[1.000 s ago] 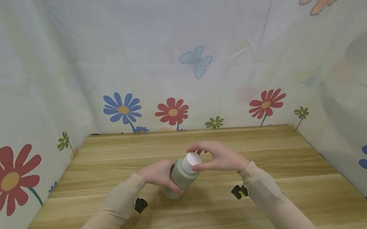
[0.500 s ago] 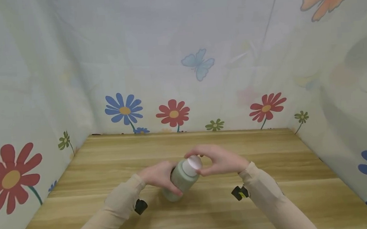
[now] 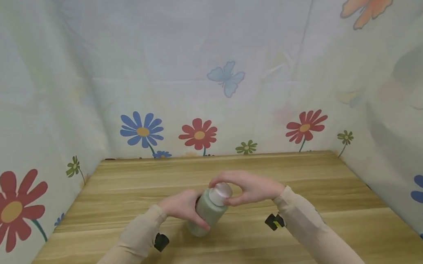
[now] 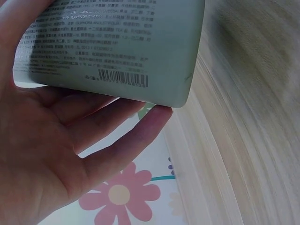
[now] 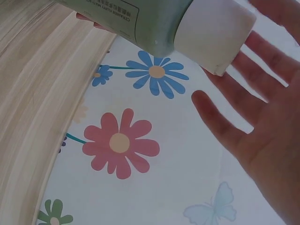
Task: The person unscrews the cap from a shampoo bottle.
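A pale green bottle (image 3: 210, 210) with a white cap (image 3: 220, 194) leans to the right above the wooden table in the head view. My left hand (image 3: 183, 208) grips its body, thumb across the near side. In the left wrist view, small print and a barcode (image 4: 123, 78) cover that side of the bottle. At the top, my right hand (image 3: 251, 187) pinches the cap between thumb and fingers. The right wrist view has the cap (image 5: 213, 35) against the fingers, with one finger standing off from it. Whether the bottle's base touches the table is unclear.
The wood-grain table (image 3: 296, 240) spreads around both arms. Behind it and at both sides hangs a white cloth (image 3: 176, 48) printed with flowers and butterflies. A small black device (image 3: 162, 242) sits at the left wrist, another black device (image 3: 275, 221) at the right.
My right fingers have shifted round the cap, fingertips leftward and thumb toward the near side. The left hand keeps its grip and the bottle stays about where it was. The head view has tipped slightly.
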Demonstrator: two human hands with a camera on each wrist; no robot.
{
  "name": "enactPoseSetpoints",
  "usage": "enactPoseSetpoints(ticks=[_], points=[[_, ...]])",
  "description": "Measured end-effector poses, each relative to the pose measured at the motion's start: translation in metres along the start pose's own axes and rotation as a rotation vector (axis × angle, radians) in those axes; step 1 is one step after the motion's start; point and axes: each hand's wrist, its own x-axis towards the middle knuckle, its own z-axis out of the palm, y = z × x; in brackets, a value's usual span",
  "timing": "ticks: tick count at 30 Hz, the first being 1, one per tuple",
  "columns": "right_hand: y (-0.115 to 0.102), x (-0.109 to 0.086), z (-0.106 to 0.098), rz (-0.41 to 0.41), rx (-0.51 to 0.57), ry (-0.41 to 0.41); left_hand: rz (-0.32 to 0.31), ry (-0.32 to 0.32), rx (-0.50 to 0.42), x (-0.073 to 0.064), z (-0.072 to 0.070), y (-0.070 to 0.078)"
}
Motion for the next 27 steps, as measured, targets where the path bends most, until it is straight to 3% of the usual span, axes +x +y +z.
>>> enactPoseSetpoints(ticks=[5,9,15,22,27], points=[[-0.005,0.002,0.003,0.169,-0.008,0.034,-0.022,-0.007,-0.001,-0.001,0.000,0.001],[-0.010,0.005,0.008,0.250,-0.137,0.057,-0.036,-0.004,0.014,-0.001,0.001,0.002],[-0.011,0.005,0.011,0.186,-0.289,0.089,-0.026,-0.008,0.016,0.000,0.003,0.000],[-0.014,0.003,0.005,0.137,-0.266,0.052,-0.017,-0.010,0.013,0.001,0.002,-0.001],[-0.013,0.001,0.002,0.059,-0.282,0.039,-0.009,-0.010,0.003,0.001,0.002,0.000]])
